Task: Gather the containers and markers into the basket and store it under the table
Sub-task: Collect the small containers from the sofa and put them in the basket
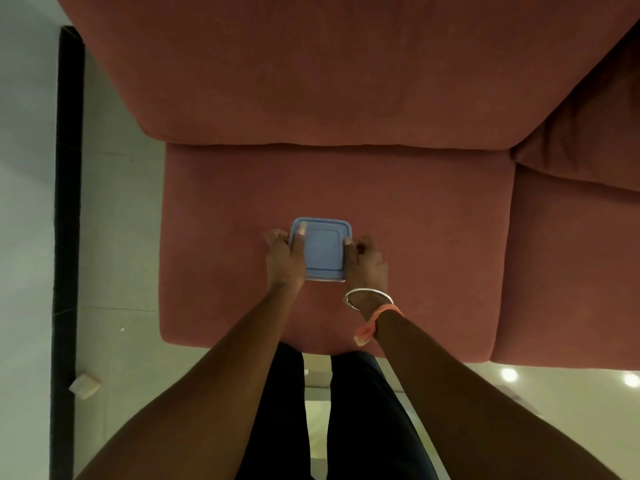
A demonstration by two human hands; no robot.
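Observation:
A square container with a blue lid (pixel 323 249) sits on the seat cushion of a reddish-pink sofa (pixel 415 244). My left hand (pixel 282 256) grips its left side, thumb lying on the lid and fingers curled round the edge. My right hand (pixel 365 261) grips the right side, thumb at the lid's rim. A silver bangle and an orange thread are on my right wrist. No basket or markers are in view.
The sofa's backrest (pixel 311 71) fills the top of the view, with a second seat cushion (pixel 568 271) to the right. Pale glossy floor (pixel 114 271) lies to the left, crossed by a dark strip (pixel 67 202). A small white object (pixel 85 386) lies on the floor at lower left.

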